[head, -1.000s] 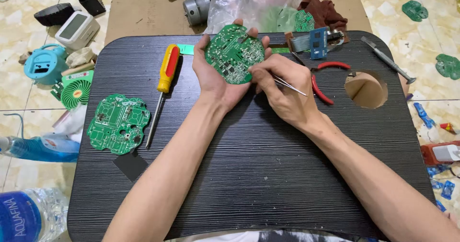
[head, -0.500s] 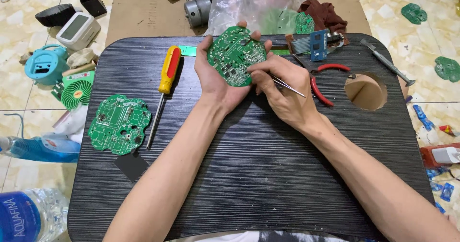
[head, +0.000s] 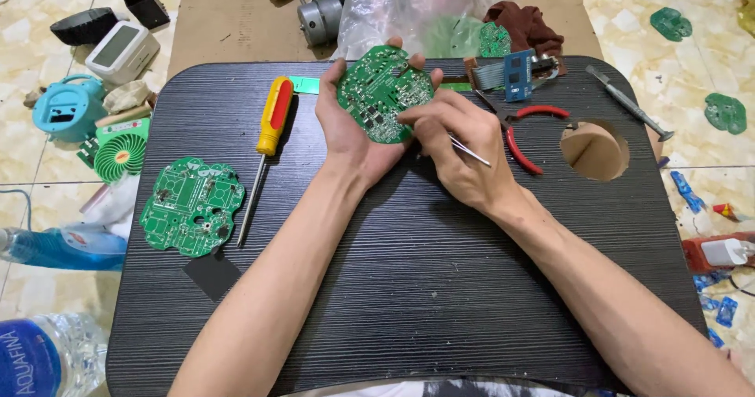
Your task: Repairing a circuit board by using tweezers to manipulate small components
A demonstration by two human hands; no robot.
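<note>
Green circuit board: cupped in left hand.
Right hand: pinched shut on metal tweezers, tips at the board.

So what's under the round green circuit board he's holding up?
The left hand cups the round green circuit board from beneath, above the black ribbed tabletop. The board's underside and the palm are hidden.

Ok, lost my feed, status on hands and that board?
Left hand cradles green circuit board. Right hand grips thin metal tool, tip at the board. Red-handled pliers beside right hand, not blocking.
</note>
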